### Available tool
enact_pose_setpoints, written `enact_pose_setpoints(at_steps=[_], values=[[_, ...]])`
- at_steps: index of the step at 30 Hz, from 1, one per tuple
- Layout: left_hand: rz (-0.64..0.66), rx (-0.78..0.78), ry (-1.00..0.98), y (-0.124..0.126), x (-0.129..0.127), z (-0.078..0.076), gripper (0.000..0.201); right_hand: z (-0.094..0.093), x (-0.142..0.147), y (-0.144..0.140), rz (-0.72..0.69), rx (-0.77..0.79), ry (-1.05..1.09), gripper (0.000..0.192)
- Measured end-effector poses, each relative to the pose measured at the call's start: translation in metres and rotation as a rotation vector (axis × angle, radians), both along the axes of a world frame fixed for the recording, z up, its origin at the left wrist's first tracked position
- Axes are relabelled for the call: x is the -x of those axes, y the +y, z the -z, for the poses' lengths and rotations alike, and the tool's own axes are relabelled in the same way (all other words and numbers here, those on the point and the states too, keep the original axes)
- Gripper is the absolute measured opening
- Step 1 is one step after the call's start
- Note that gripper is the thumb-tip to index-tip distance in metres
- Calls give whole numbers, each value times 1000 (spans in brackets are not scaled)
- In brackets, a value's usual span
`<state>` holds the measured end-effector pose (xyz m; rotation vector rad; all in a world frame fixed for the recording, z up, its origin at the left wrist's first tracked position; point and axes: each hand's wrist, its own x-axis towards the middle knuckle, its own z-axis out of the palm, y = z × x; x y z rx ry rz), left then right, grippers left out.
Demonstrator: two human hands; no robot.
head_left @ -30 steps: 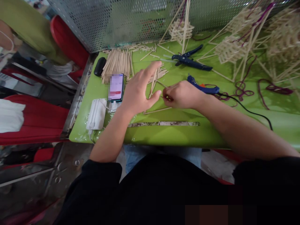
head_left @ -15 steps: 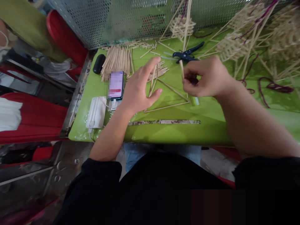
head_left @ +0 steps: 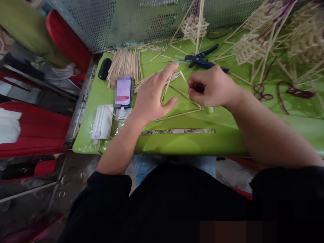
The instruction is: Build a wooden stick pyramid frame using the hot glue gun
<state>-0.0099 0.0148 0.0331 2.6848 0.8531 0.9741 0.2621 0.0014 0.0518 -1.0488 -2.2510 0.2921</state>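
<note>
My right hand is closed in a pinch on a thin wooden stick, whose free end points up and to the left. My left hand is open, thumb and index finger apart, over the left side of a triangle of wooden sticks on the green table. The fingers partly hide that triangle's left side. Behind the left hand lies a small pile of short sticks. Dark blue pliers rest just beyond my right hand.
A big bundle of sticks, a phone, a white power bank and a black case occupy the table's left. Lattice stick structures and purple cord stand at right. A perforated metal panel closes the back.
My right hand has moved left and slightly down with the stick, which now tilts more toward my left hand. My left hand stays open in nearly the same place.
</note>
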Motion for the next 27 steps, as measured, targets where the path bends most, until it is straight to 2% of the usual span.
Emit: enact_pose_setpoints(at_steps=[10, 27], values=[[-27, -25, 36, 3, -5, 7, 80, 2, -3, 3, -3, -38, -18, 16], [-122, -54, 160, -2, -8, 6, 77, -7, -1, -3, -11, 20, -60, 17]])
